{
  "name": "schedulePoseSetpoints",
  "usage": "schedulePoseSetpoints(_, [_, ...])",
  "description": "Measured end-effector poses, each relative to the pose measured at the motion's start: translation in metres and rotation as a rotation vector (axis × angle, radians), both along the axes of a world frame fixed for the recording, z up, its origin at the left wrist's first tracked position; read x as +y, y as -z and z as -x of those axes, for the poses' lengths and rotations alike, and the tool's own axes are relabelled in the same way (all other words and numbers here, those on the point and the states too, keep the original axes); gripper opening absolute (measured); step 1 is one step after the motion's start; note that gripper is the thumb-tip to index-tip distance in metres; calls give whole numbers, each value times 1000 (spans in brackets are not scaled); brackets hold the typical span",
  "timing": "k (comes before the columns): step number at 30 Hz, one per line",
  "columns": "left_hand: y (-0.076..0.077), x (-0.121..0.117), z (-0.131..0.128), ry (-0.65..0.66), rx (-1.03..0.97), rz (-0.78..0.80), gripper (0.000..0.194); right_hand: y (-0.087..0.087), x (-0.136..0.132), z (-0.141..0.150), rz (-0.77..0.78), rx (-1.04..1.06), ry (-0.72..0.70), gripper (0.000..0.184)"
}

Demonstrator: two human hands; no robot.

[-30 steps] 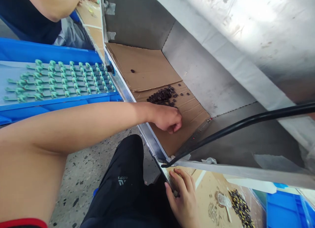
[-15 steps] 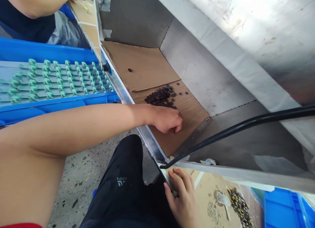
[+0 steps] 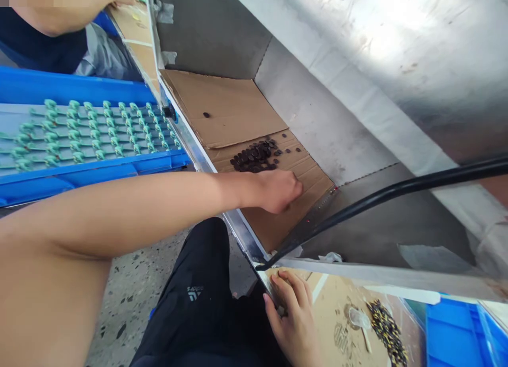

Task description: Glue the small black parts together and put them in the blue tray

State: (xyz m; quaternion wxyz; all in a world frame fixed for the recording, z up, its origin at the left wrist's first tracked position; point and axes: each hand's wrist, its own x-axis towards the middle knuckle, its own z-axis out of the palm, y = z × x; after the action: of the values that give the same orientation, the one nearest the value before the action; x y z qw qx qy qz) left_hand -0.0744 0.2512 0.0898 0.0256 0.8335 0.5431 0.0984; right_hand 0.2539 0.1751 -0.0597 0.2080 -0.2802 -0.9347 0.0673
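My left hand (image 3: pixel 280 191) is curled closed over the brown cardboard sheet (image 3: pixel 232 108) lining a grey-walled booth. Its fingertips point away from me, and whatever they may hold is hidden. Just beyond it lies a pile of small dark flat round pieces (image 3: pixel 254 154), with a few loose ones scattered around. My right hand (image 3: pixel 291 309) rests at the near edge of the cardboard-topped table (image 3: pixel 325 330), thumb apart from the fingers, and nothing shows in it.
A blue tray (image 3: pixel 71 81) at left holds rows of small green pieces (image 3: pixel 95 129) on sticks. A black hose (image 3: pixel 369 198) crosses the booth. Yellow-and-black pieces (image 3: pixel 387 330), a clear scoop (image 3: pixel 358 319) and a blue bin (image 3: pixel 452 330) are at right. Another person's arm (image 3: pixel 59 18) is upper left.
My left hand has moved slightly right and its fingers have turned farther from view. My right hand stays at the table edge. The camera view has shifted a little.
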Motion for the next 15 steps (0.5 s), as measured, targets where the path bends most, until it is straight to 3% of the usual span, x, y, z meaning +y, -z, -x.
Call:
schedulePoseSetpoints(4, [-16,0,-30,28,-57,161,22,2,0,-2,3,-2,1,33])
schedulePoseSetpoints(8, [-30,-2,-41,80,-47,283,15,3,0,-3,6,0,9,34])
schedulePoseSetpoints(15, [-37,-6,-51,-2,-119,344,26,2,-1,-2,-9,8,2,34])
